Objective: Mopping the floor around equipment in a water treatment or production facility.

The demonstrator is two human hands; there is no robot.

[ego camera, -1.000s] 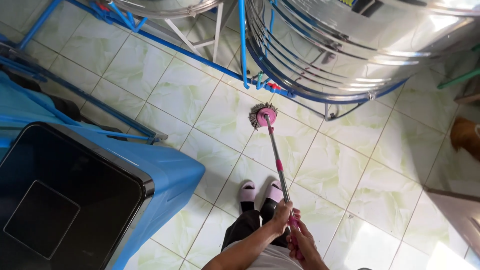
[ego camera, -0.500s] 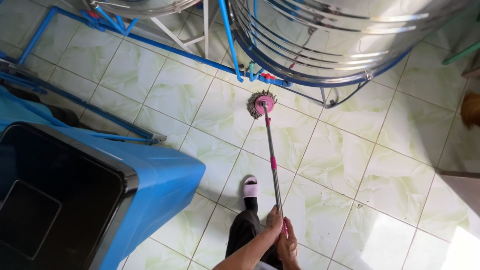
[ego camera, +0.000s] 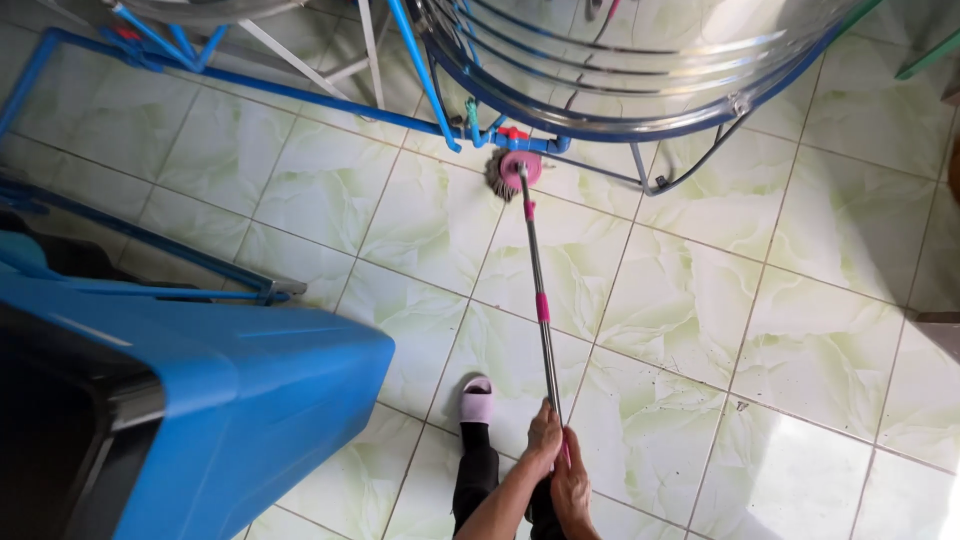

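Both hands [ego camera: 556, 468] grip the mop [ego camera: 536, 290]; its head [ego camera: 514, 170] has slid forward, now under the tank [ego camera: 640, 60].

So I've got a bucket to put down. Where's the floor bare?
Bare tiles lie right of the mop handle, and between it and the blue bin. It is crowded by the mop head, under the steel tank and blue pipes.
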